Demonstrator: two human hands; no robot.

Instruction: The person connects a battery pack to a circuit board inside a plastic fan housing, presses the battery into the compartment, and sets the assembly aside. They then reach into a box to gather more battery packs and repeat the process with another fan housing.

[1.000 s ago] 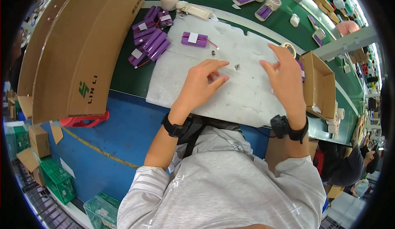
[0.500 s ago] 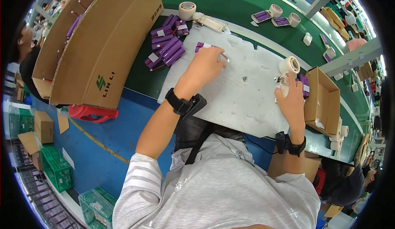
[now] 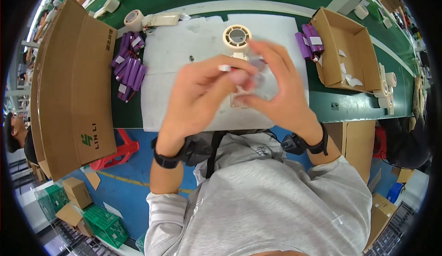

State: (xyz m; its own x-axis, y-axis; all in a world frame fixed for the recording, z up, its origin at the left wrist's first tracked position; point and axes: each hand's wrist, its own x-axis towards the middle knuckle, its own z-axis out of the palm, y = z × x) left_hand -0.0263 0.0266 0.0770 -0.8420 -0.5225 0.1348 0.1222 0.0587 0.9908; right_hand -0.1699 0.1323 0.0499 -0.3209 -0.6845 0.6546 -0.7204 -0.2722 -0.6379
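A cream handheld fan [image 3: 238, 37] lies on the white foam sheet, its round head up and its handle mostly hidden beneath my hands. Above it, my left hand [image 3: 198, 97] is closed in a pinch, and a small white wire connector [image 3: 224, 67] pokes out between thumb and fingers. My right hand [image 3: 285, 88] faces it, thumb and fingers spread apart. Between the two hands is a greyish-purple smear, too blurred to name. Purple battery packs [image 3: 130, 69] are heaped at the foam's left edge.
A tall cardboard box [image 3: 76, 90] stands left. To the right are more battery packs [image 3: 309, 42] and an open carton [image 3: 347, 49] with white scraps. A cream fan part [image 3: 134, 20] and an opened casing [image 3: 161, 20] lie at the far left. A red stool [image 3: 120, 152] is below the bench.
My left hand has left the battery pack's spot on the foam and met my right hand at the middle. The fan has come from the right to the middle. The view has turned rightward.
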